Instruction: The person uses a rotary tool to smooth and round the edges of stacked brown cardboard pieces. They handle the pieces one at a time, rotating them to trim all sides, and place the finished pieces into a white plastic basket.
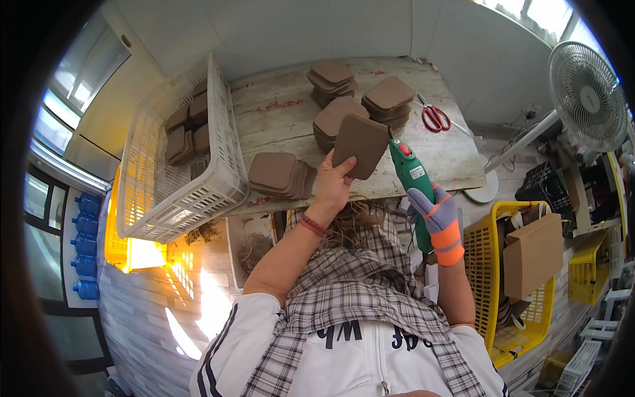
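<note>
My bare left hand (pixel 335 180) grips a brown pad (pixel 361 144) with rounded corners by its lower edge, thumb on top. In my right hand (pixel 438 221), which wears a grey and orange glove, is a green handheld power tool (pixel 407 167) with a red button. The tool's thin dark tip meets, or comes very close to, the pad's upper right corner. Beyond the pad stand several stacks of similar brown pads (pixel 390 92) on the worn table (pixel 264 109). A fanned pile of pads (pixel 280 173) lies left of my left hand.
A white plastic crate (pixel 228 159) holding brown pads stands at the left. Red-handled scissors (pixel 435 118) lie right of the stacks. A white fan (pixel 585 96) stands at the far right, and a yellow basket (pixel 486 284) with a cardboard box (pixel 532 255) sits below it. Scraps lie under the table edge.
</note>
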Available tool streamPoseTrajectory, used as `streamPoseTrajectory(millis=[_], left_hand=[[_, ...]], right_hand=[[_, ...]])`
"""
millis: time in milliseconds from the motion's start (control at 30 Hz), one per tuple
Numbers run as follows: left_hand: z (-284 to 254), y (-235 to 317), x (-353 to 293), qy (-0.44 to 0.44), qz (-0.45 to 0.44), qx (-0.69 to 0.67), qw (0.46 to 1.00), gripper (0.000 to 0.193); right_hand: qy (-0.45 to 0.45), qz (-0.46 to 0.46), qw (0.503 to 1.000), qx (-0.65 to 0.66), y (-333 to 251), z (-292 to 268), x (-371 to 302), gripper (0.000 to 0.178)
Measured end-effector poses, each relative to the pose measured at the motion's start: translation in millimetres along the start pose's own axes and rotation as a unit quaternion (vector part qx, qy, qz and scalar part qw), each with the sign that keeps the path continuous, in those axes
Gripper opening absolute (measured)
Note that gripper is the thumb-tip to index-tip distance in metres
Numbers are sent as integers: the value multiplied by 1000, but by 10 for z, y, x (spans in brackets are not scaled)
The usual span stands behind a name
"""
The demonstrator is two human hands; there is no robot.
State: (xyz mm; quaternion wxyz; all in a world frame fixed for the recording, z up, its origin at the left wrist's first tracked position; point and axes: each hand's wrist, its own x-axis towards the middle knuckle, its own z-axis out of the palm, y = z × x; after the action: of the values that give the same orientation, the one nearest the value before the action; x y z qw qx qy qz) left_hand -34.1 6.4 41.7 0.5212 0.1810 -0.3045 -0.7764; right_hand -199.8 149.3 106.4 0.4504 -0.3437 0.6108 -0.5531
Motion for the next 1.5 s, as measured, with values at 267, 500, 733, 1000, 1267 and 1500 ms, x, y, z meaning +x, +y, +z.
streamPoseTrajectory(millis=[267, 500, 733, 1000, 1267, 1500], left_hand=[[-294, 562, 43, -68, -69, 218, 971, 32], [-341, 608, -118, -58, -162, 224, 959, 39], [-385, 635, -218, -49, -211, 253, 943, 37], [-376, 918, -174, -66, -103, 378, 918, 19], [-450, 949, -111, -51, -88, 356, 929, 13], [-418, 921, -112, -83, -127, 387, 910, 12]], right_hand=[[-61, 7, 996, -68, 120, -140, -124, 38], [-63, 23, 996, -55, 129, 17, -161, 39], [-85, 53, 995, -23, 115, 67, -104, 36], [-128, 82, 988, -36, 144, -26, -162, 31], [-155, 88, 980, -91, 225, -70, -177, 34], [-163, 79, 976, -119, 218, -55, -187, 36]])
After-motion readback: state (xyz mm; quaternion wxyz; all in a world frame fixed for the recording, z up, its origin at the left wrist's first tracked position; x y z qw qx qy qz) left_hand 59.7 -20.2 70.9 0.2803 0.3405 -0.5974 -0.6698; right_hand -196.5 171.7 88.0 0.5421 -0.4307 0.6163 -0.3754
